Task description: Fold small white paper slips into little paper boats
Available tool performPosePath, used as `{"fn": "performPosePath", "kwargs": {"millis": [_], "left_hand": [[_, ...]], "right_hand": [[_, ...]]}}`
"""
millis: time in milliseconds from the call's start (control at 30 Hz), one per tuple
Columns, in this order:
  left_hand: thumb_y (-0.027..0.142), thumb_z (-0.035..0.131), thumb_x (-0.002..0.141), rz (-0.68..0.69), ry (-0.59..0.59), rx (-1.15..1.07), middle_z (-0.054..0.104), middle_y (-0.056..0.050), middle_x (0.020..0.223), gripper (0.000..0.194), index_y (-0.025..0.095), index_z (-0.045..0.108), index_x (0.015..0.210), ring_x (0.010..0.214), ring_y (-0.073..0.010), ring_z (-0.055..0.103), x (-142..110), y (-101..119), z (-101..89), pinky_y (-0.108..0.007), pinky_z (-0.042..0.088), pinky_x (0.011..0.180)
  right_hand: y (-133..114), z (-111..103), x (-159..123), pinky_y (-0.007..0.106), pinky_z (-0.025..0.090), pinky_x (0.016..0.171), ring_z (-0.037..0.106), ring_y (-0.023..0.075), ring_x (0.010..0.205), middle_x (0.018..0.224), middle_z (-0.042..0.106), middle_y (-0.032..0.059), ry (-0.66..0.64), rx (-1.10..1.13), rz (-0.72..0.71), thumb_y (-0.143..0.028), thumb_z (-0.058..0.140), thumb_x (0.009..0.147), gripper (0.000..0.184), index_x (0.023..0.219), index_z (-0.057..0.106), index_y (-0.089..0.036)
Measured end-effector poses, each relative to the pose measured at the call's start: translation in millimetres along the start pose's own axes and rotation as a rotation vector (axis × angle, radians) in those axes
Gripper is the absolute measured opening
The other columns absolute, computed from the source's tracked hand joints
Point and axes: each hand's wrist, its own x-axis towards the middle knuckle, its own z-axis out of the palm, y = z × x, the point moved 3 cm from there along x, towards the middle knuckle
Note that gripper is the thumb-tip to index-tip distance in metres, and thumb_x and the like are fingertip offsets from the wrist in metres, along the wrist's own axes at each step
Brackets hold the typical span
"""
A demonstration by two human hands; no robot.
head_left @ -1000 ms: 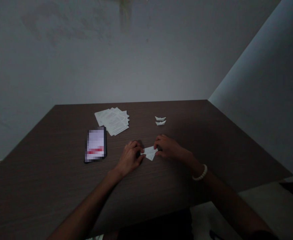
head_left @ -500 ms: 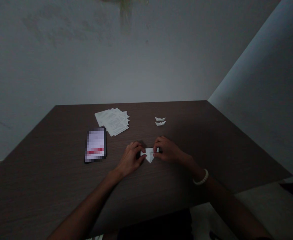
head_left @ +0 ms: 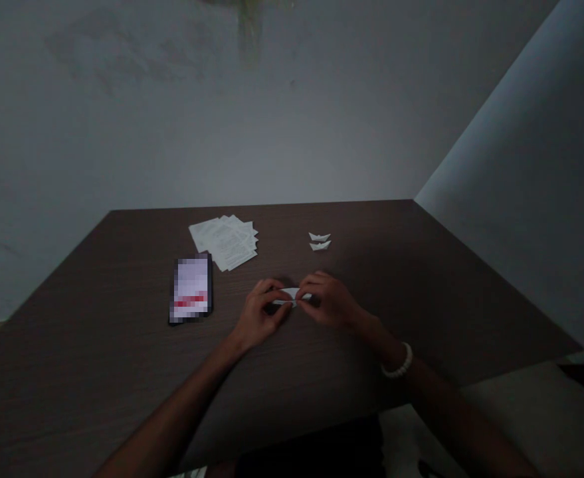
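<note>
A small piece of folded white paper (head_left: 290,292) is held between my two hands, just over the table. My left hand (head_left: 262,311) pinches its left part between thumb and fingers. From the right, my right hand (head_left: 329,300) grips the paper near its middle, thumb and fingertips closed on it. The fingertips of both hands are close together and cover much of the paper, so its full shape is hidden. Beyond my right hand, two small folded paper boats (head_left: 320,241) lie one behind the other.
A fanned stack of printed paper sheets (head_left: 224,240) lies at the back left of the brown table (head_left: 122,265). In front of it is a dark-edged tablet-like device (head_left: 191,289) with a blurred screen. A wall (head_left: 292,133) rises behind the table.
My fingertips have come closer together at the paper's middle. The paper, flat with a point toward me before, now shows as a narrower, partly opened strip.
</note>
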Motion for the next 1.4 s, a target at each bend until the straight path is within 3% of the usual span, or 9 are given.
{"fn": "performPosePath", "kwargs": {"millis": [533, 967, 1400], "left_hand": [[0.02, 0.064, 0.08, 0.031, 0.177, 0.049, 0.061, -0.005, 0.093, 0.008, 0.018, 0.069, 0.073, 0.088, -0.0197, 0.056, -2.1, 4.5, -7.1, -0.035, 0.047, 0.077], [0.019, 0.063, 0.081, 0.029, 0.144, 0.032, 0.061, -0.005, 0.094, 0.008, 0.019, 0.068, 0.074, 0.09, -0.0192, 0.056, -0.4, 3.9, -7.6, -0.034, 0.047, 0.079], [0.017, 0.06, 0.08, 0.053, 0.204, 0.129, 0.064, -0.005, 0.09, 0.009, 0.019, 0.068, 0.075, 0.086, -0.0196, 0.057, 2.4, -2.3, -14.6, -0.036, 0.048, 0.077]], "right_hand": [[-11.4, 3.7, 0.6, 0.03, 0.041, 0.074, 0.05, 0.0191, 0.086, 0.088, 0.063, 0.0029, 0.122, -0.192, 0.046, -0.015, 0.067, 0.074, 0.006, 0.076, 0.064, -0.019], [-5.0, -1.5, -2.7, 0.031, 0.042, 0.078, 0.05, 0.0188, 0.088, 0.091, 0.064, 0.0038, 0.053, -0.22, -0.053, -0.017, 0.062, 0.084, 0.004, 0.086, 0.065, -0.019], [2.7, -9.8, -4.9, 0.031, 0.042, 0.073, 0.051, 0.0193, 0.084, 0.087, 0.066, 0.0039, 0.025, -0.236, -0.038, -0.015, 0.064, 0.082, 0.005, 0.084, 0.066, -0.019]]}}
